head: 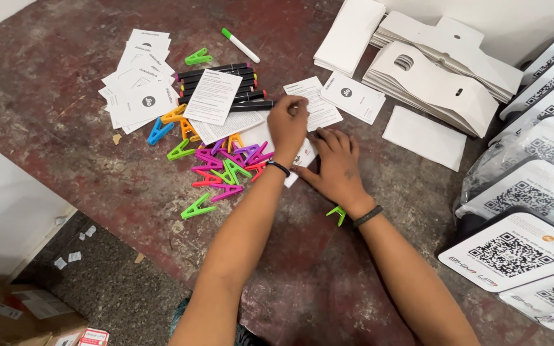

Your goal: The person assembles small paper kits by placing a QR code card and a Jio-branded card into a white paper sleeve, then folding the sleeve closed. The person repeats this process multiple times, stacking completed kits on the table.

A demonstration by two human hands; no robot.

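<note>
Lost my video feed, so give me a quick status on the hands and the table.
Left hand pinching a white leaflet. Right hand flat on a white card. Coloured clips piled just left; nothing blocking.

Head camera looks steeply down, close over table (65,115).

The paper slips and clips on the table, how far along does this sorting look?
Looks early. Done: white card sleeves stacked at the far edge, code boards lined up at right. In hand: the left hand pinches a printed slip; the right hand presses flat on paper beside it. Left: loose coloured clips, black markers and a fanned pile of cards lie ungrouped.
</note>
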